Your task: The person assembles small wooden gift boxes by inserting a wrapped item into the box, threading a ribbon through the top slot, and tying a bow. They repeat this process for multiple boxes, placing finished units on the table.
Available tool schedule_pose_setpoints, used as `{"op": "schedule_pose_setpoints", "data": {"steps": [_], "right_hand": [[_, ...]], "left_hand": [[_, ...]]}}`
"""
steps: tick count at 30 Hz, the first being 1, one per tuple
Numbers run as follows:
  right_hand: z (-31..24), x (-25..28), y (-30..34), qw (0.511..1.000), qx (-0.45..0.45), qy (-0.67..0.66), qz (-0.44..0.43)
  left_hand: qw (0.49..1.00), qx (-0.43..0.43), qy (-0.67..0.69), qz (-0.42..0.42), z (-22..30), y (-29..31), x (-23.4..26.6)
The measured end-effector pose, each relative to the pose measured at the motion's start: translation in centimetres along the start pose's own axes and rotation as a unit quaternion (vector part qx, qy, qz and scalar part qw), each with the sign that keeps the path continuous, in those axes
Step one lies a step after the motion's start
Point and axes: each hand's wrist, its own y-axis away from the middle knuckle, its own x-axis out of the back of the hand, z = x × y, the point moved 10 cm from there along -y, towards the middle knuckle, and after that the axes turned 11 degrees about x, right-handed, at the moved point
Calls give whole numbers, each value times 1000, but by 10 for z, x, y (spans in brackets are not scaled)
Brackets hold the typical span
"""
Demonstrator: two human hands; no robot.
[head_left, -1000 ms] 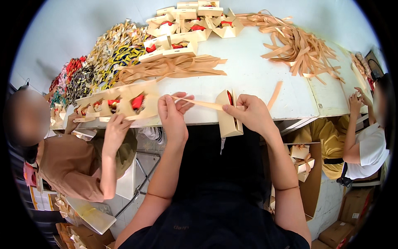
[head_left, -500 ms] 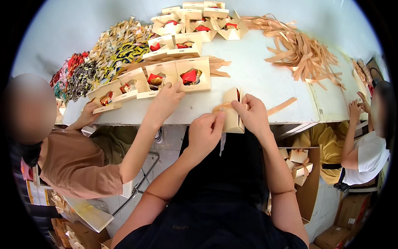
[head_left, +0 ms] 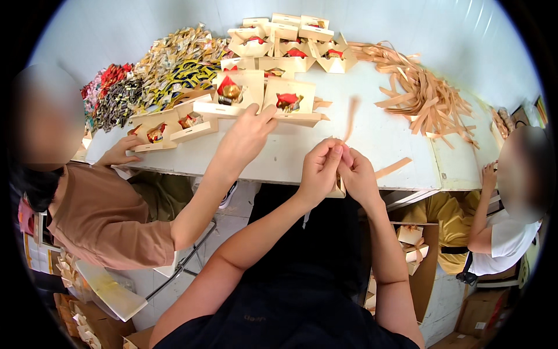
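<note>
A small cream box sits at the table's front edge, mostly hidden beneath my hands. My left hand is closed, thumb and fingers pinching a tan ribbon at the top of the box. Against it, my right hand is closed on the same ribbon, fingertips meeting those of the left. One ribbon end sticks up beyond my fingers, blurred. Where the ribbon crosses itself is hidden. Another tan ribbon strip lies flat on the table to the right of my right hand.
At left, a co-worker's hand touches open cream boxes holding red and gold packets. Wrapped packets are heaped behind. Ribbons pile up at back right. A carton with tied boxes stands below; another person sits at right.
My hands have come together over the box, and a ribbon end now points up from them. The co-worker's hand has moved right, shifting and tilting the open boxes.
</note>
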Motion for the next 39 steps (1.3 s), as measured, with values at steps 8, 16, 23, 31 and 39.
{"op": "schedule_pose_setpoints", "data": {"steps": [8, 16, 23, 31, 39], "right_hand": [[-58, 10, 20, 919, -87, -65, -378], [-149, 59, -39, 992, 14, -42, -120], [-168, 65, -31, 945, 140, -289, 68], [-48, 30, -5, 978, -70, -194, 30], [-92, 58, -26, 966, 127, -191, 117]], "left_hand": [[982, 108, -156, 12, 3, -6, 0], [971, -25, -235, -41, 14, 1, -13], [990, 123, -51, -36, -17, 0, 9], [992, 104, -65, -43, -13, -1, 3], [988, 122, -83, -55, -12, -2, 0]]}}
